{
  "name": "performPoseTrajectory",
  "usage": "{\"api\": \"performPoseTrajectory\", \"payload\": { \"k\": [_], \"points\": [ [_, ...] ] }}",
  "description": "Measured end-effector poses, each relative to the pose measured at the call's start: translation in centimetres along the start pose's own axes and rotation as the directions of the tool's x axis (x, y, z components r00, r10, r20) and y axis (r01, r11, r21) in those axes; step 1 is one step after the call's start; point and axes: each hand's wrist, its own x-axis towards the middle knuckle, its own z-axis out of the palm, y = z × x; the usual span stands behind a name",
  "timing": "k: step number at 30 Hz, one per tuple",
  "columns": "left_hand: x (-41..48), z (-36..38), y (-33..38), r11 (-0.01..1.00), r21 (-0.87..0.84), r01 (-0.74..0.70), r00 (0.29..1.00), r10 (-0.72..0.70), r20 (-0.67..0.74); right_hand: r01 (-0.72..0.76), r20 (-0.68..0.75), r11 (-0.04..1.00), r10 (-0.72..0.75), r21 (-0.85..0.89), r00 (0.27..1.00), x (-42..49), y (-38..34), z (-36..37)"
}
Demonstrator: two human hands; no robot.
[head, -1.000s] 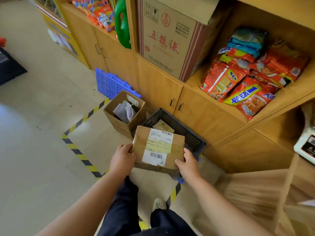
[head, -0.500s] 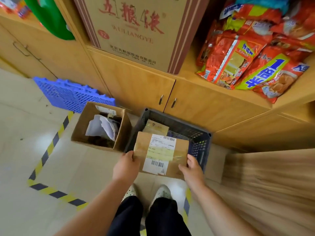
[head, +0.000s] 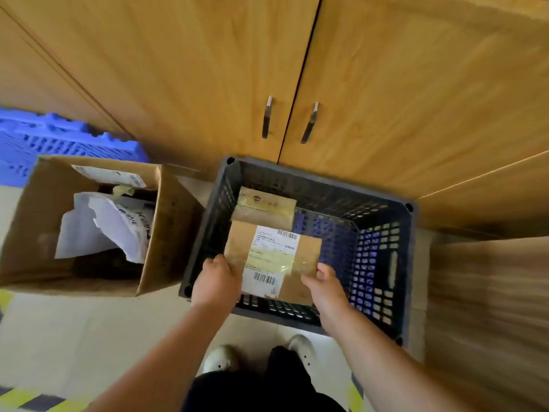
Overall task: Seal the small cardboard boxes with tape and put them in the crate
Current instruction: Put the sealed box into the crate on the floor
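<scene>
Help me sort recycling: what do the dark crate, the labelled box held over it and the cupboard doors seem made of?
Dark grey perforated crate: likely moulded plastic, matte, regular grid of holes.
Small brown labelled box: cardboard, dull, paper label under glossy clear tape.
Yellowish cupboard doors: smooth wood grain; solid wood or laminate, cannot tell.
</scene>
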Motion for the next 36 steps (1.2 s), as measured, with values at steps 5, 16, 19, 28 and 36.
{"api": "performPoseTrajectory", "payload": {
  "k": [5, 16, 19, 28, 36],
  "points": [
    [5.6, 4.8, -1.2, 0.989, 0.147, 0.03, 0.99, -0.05, 0.135, -0.062, 0.025, 0.998, 0.062, -0.017, 0.998, 6.4, 3.1, 2.7],
    [13.3, 9.5, -3.9, 0.98, 0.197, 0.022, 0.947, -0.084, 0.31, -0.096, 0.103, 0.992, 0.104, -0.078, 0.989, 14.0, 5.6, 5.6],
    [13.4, 9.6, -3.9, 0.979, 0.2, 0.041, 0.94, -0.105, 0.325, -0.089, 0.132, 0.986, 0.108, -0.143, 0.985, 14.3, 6.0, 6.0],
    [8.2, 5.9, -1.0, 0.951, 0.231, -0.204, 0.947, 0.131, 0.295, 0.033, 0.112, 0.938, 0.006, -0.344, 0.994, 8.5, 2.8, 4.6],
    [-2.3, -2.7, 5.3, 0.945, 0.098, -0.311, 0.943, 0.294, 0.157, 0.216, 0.101, 0.901, -0.192, -0.377, 0.976, -2.1, -3.6, 1.1]
  ]
}}
